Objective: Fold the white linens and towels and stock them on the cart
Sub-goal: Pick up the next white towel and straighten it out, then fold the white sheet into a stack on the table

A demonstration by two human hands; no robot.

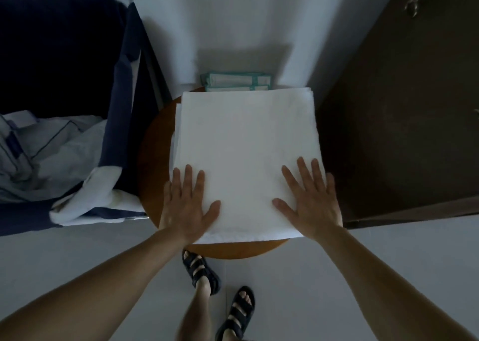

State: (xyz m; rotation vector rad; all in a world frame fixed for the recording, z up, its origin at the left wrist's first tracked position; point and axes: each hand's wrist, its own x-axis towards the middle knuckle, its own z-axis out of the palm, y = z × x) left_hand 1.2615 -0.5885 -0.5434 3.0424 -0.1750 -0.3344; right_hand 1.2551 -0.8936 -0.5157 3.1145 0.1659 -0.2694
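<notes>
A folded white towel [246, 143] lies flat on a small round wooden table [153, 154], with the edges of more white layers showing under it on the left side. My left hand [188, 203] presses flat on the towel's near left corner, fingers straight and spread. My right hand [311, 200] presses flat on the near right corner in the same way. To the left stands a dark blue fabric cart bag [124, 99] with crumpled pale linen [51, 154] inside it.
Teal and white boxes [236, 81] sit at the table's far edge against the white wall. A dark wooden door [404, 107] with a metal handle stands at the right. My sandalled feet [220, 291] are on the pale floor below the table.
</notes>
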